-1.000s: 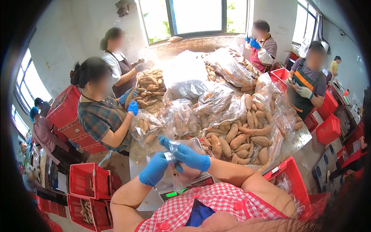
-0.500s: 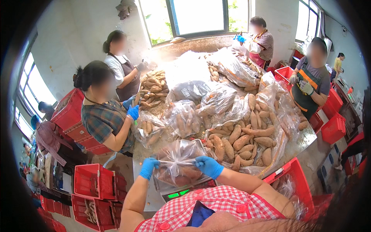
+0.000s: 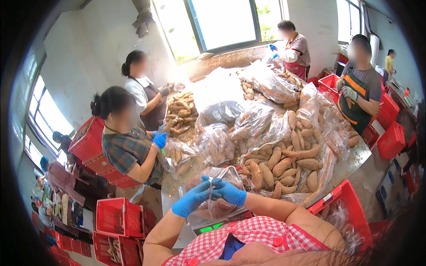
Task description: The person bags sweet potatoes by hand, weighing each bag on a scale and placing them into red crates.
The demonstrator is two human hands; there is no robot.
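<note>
A clear plastic bag filled with sweet potatoes sits on a scale with a green-lit display, close in front of me. My left hand, in a blue glove, grips the gathered neck of this bag from the left. From the right, my right hand, gloved in blue too, closes on the same neck. The fingers of both hands meet there, and the twisted plastic shows between them. Just beyond lies a big heap of loose sweet potatoes on an opened plastic sheet.
More filled bags cover the table's middle. A red crate with bagged goods stands at my right; stacked red crates stand at left. Co-workers stand along the table's left, far and right sides, one handling a sweet potato.
My hands have come together from the two sides of the bag's top, and its spread opening is now bunched between them. The view has tilted slightly.
</note>
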